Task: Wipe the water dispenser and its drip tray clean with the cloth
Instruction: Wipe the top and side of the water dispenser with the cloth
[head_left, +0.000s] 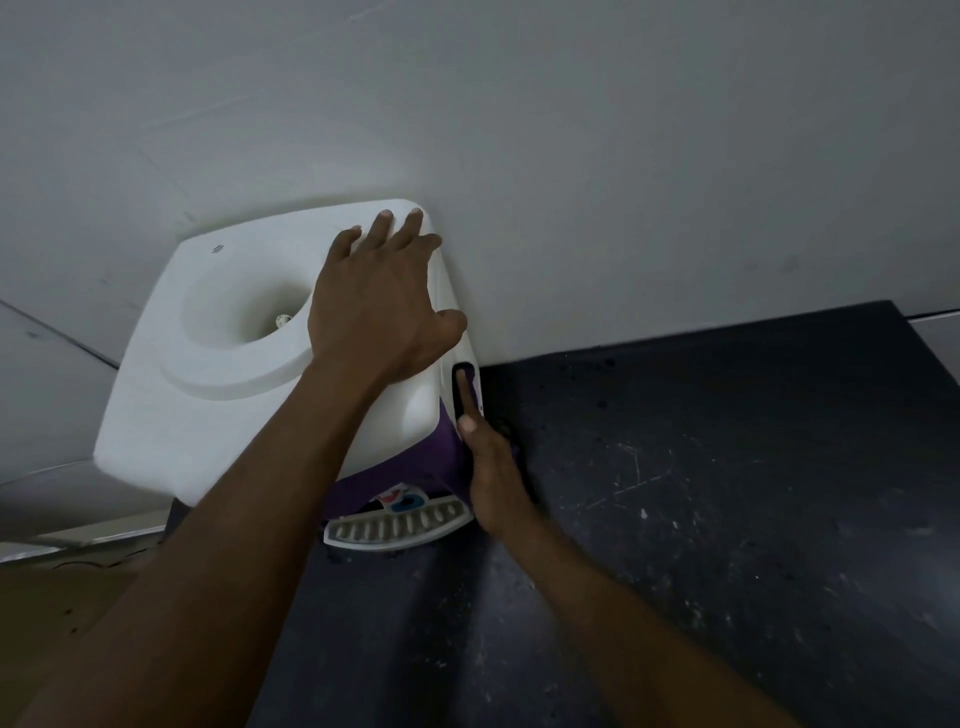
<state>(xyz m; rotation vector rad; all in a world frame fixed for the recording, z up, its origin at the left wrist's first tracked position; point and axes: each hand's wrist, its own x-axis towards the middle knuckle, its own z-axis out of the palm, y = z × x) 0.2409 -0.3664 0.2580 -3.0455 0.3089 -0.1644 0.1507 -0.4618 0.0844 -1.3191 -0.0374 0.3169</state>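
The water dispenser (223, 415) is white on top with a purple front and stands on a dark counter against the wall. Its white slotted drip tray (395, 530) juts out at the bottom front. My left hand (379, 306) lies flat on the dispenser's top, near its back right corner, fingers spread. My right hand (493, 478) lies against the dispenser's right side, thumb pointing up toward a dark recess (461, 384). Its fingers are hidden. A dark purple bit shows beside the hand; I cannot tell whether it is the cloth.
The dark, scratched counter (727, 519) stretches to the right and toward me. A white wall (571, 156) rises right behind the dispenser. The counter's left edge drops to a brown floor (62, 597) at the lower left.
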